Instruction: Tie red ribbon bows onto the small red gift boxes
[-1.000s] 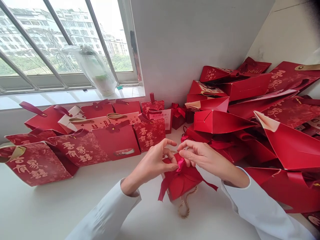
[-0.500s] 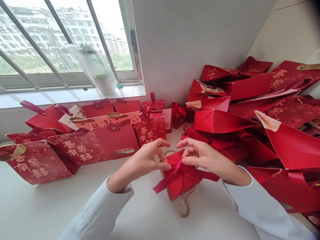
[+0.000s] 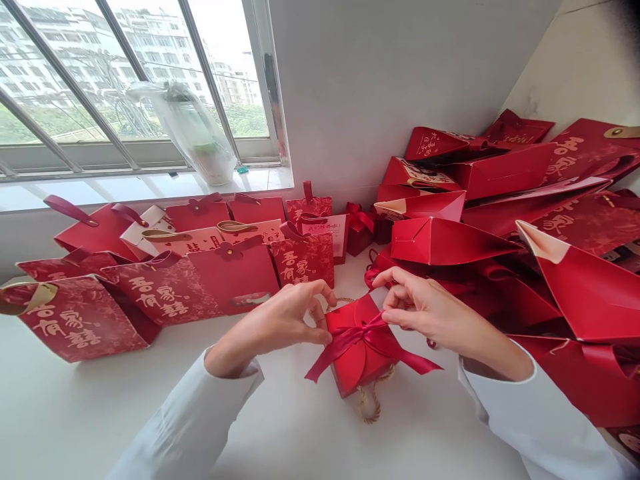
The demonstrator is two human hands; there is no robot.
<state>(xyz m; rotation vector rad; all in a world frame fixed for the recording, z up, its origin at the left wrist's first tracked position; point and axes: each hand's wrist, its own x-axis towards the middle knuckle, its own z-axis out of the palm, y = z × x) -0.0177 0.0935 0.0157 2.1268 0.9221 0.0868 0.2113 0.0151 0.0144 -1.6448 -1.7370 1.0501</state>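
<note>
A small red gift box point(image 3: 350, 370) with overlapping curved flaps sits on the white table in front of me. Across its top lies a dark pink ribbon point(image 3: 373, 337), knotted near the middle, with two loose tails spreading left and right. My left hand point(image 3: 287, 320) is at the box's left side, thumb and fingers closed in a pinch on a loop of the ribbon. On the other side, my right hand point(image 3: 423, 307) pinches the ribbon's right loop between thumb and index finger. A twisted gold cord handle point(image 3: 371, 410) hangs from the near side of the box onto the table.
Printed red gift bags point(image 3: 165, 293) stand in rows at the left below the window. Piled red bags and boxes point(image 3: 450, 240) fill the right side. A smaller ribboned red box point(image 3: 359, 230) stands by the wall. A plastic-wrapped cup point(image 3: 213, 157) rests on the windowsill.
My hands have moved apart, the right one further right, drawing the ribbon loops outward. The knot looks tighter, and more of the box top shows.
</note>
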